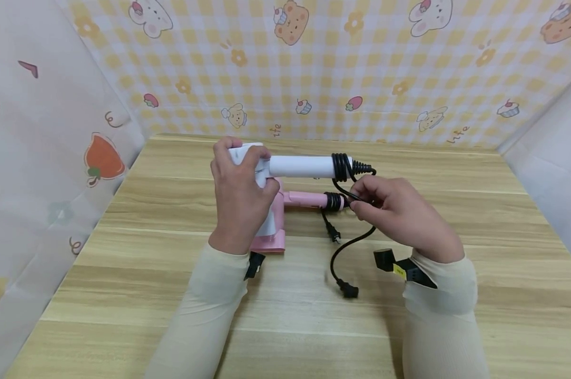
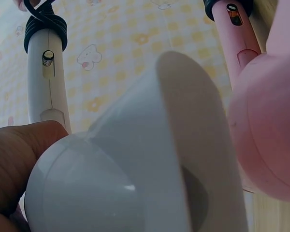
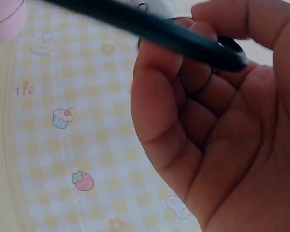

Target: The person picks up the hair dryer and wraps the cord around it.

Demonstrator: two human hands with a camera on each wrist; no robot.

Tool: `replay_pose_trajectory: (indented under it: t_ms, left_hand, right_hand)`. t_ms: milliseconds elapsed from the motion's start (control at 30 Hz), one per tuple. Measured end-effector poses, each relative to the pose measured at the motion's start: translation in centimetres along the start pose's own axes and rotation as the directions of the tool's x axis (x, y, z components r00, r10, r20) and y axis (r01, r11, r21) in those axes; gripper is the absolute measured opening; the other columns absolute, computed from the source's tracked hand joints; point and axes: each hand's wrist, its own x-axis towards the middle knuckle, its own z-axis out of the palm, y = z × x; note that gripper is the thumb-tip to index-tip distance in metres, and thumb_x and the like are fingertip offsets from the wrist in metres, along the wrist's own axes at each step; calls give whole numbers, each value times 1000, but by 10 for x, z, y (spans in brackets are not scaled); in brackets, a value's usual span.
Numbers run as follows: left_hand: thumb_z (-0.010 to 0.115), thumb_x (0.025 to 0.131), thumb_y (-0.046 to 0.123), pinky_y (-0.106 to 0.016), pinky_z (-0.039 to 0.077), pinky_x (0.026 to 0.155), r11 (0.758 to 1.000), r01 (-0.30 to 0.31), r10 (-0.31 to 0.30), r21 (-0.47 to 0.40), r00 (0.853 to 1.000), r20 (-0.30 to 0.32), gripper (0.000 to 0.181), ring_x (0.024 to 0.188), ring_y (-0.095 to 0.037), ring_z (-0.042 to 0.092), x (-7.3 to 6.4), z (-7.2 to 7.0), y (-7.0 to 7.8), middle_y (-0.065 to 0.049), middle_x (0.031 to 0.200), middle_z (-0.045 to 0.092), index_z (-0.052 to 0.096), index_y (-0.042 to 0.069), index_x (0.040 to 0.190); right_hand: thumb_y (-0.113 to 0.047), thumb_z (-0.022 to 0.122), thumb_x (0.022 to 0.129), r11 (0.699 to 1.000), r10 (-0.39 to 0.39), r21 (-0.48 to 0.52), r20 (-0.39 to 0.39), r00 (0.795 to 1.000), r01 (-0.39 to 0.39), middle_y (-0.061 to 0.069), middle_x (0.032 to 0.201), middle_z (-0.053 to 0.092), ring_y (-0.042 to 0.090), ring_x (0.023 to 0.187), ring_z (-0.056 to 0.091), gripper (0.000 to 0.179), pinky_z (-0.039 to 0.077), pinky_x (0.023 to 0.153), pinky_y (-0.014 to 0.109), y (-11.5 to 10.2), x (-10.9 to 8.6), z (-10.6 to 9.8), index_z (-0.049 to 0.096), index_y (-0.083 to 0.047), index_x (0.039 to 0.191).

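Observation:
My left hand (image 1: pixel 240 192) grips the head of a white hair dryer (image 1: pixel 299 166), its handle pointing right. The left wrist view shows the dryer's wide flared nozzle (image 2: pixel 198 145) and a handle switch (image 2: pixel 48 58). A black cord (image 1: pixel 340 167) is coiled round the handle's end. Thumb and curled fingers of my right hand (image 1: pixel 404 213) pinch that cord just right of the handle. Its loose end hangs below the hand and ends in a plug (image 1: pixel 348 289). Partly hidden behind the white dryer is a pink hair dryer (image 1: pixel 306 199), its own cord wound round its handle.
The pink dryer's plug (image 1: pixel 333 233) dangles just below its handle. Under everything lies a wood-grain table (image 1: pixel 314 337). A yellow checked cloth (image 1: pixel 314 68) with cartoon prints backs the table, with pale printed sheets (image 1: pixel 39 131) at the sides.

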Motion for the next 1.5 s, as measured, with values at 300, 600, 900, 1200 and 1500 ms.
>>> replay_pose_trajectory:
  t_ms: [300,600,900,1200,1500]
  left_hand:
    - [77,71,-2,-49,41,88,996,-86,86,37,996,-5,37,112,-42,39,0,1,-2,-21,128,38,67,11,104]
    - [76,70,-3,-48,43,86,989,-137,138,47,990,-5,37,114,-42,39,0,2,-2,-22,127,39,68,11,104]
    - [75,70,-3,-49,45,86,984,-165,163,60,986,37,36,114,-41,40,0,2,1,-19,127,40,69,12,102]
    - [75,71,-2,-50,47,84,980,-191,188,61,980,59,34,113,-41,40,0,-1,1,-18,128,40,68,13,101]
    - [76,70,-1,-51,49,83,974,-222,219,34,973,75,35,115,-40,41,1,-3,2,-17,127,42,69,14,100]
  right_hand:
    - [-12,66,96,998,-60,-17,-158,986,58,-5,64,49,12,52,38,4,32,48,26,-5,-1,1,66,-16,93]
    - [-10,71,92,995,-88,-74,-251,964,71,-4,60,42,11,51,36,4,29,47,25,-7,1,4,70,-13,94]
    - [-12,77,86,998,-36,-66,-320,947,15,-1,64,53,14,55,43,11,33,50,22,-8,1,3,66,-12,87]
    - [-13,83,81,997,-15,-80,-397,918,-18,0,65,54,12,57,41,24,31,51,22,-5,3,2,59,-9,80]
    - [-2,68,92,996,-83,-8,-420,904,88,1,86,65,9,70,58,10,44,62,18,-2,3,0,68,-2,102]
